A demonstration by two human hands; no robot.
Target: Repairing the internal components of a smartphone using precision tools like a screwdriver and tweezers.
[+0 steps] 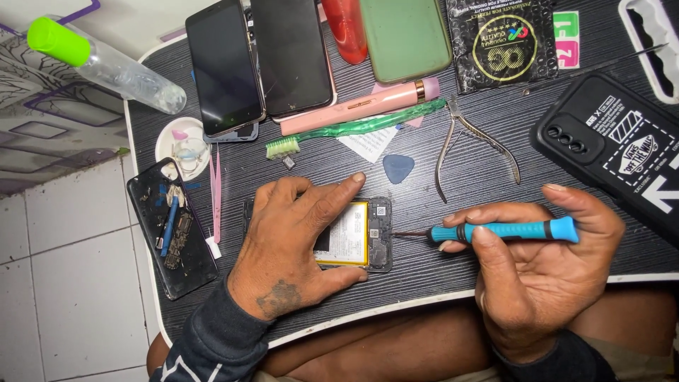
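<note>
Spanning the lap, the dark tray (488, 233) carries everything within reach. Near its front edge lies the opened phone (353, 237), pinned flat by the left hand (290, 244), fingers spread over it so it cannot slide. The right hand (537, 262) pinches the blue screwdriver (506, 230), tip at the phone's edge, near the pliers (467, 145).

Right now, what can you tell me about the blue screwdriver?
The screwdriver is small, with a bright blue handle, a black band near the front and a thin dark metal shaft. It lies nearly level, tip pointing left at the edge of the opened phone, though contact is too small to tell. The right hand grips the handle, thumb on top. The left hand lies on the phone.
</note>
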